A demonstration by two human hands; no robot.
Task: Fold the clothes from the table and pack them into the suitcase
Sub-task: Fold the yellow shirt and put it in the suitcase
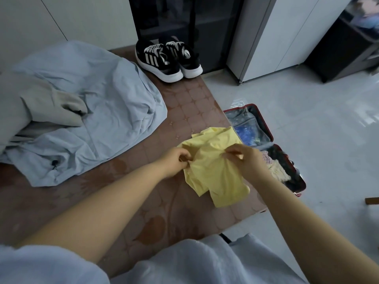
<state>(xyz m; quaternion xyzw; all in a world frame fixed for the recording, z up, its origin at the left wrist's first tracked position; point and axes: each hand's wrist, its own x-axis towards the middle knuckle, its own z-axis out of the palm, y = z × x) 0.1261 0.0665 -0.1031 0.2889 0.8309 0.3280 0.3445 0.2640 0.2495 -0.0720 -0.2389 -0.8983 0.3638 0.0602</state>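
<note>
both hands pinch the yellow shirt [215,171] on the tabletop [164,212]: left hand [176,160] and right hand [244,158] fingers pressed on its top edge, shirt hanging toward the person; the suitcase [264,124] lies just right, nearer the right hand.

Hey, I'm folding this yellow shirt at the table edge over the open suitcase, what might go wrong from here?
1. The yellow shirt is held only by pinches of the left hand and right hand; loose layers may unfold.
2. It sits at the table edge, so it could slide off toward the suitcase unfolded.
3. The suitcase's near half already looks full, so the shirt may crumple.
</note>
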